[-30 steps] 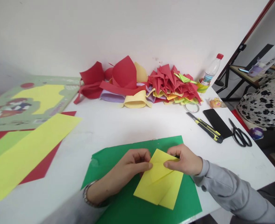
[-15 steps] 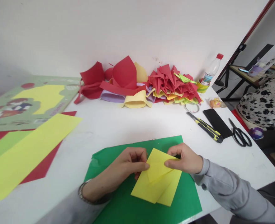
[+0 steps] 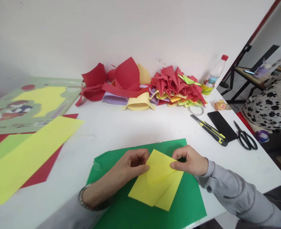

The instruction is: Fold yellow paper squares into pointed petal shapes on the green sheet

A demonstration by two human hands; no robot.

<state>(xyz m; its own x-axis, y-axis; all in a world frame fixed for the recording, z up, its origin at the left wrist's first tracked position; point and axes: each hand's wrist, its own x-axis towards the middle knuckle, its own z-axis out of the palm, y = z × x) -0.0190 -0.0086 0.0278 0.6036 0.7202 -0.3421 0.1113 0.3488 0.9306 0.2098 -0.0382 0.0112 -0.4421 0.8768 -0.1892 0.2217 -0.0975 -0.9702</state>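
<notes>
A folded piece of yellow paper (image 3: 154, 184), with overlapping layers and a pointed top, is held between both hands over a green sheet (image 3: 188, 200). Thumb and fingers of my left hand (image 3: 134, 163) pinch its upper left edge. At its upper right corner, my right hand (image 3: 190, 160) grips it the same way. Two lower flaps of the paper spread toward the front of the green sheet. The fingertips behind the paper are partly hidden.
Long yellow strips (image 3: 32, 156) lie over red sheets at left, near a green printed board (image 3: 2, 95). Folded red pieces (image 3: 171, 81) and a bottle (image 3: 216, 71) stand behind. A cutter (image 3: 210, 130), black case (image 3: 222, 125) and scissors (image 3: 246, 138) lie right. Someone's patterned clothing (image 3: 271, 98) shows beyond.
The yellow paper has shifted slightly left and up, and my left hand has moved a little left with it. The right hand's thumb now sits nearer the paper's right corner.
</notes>
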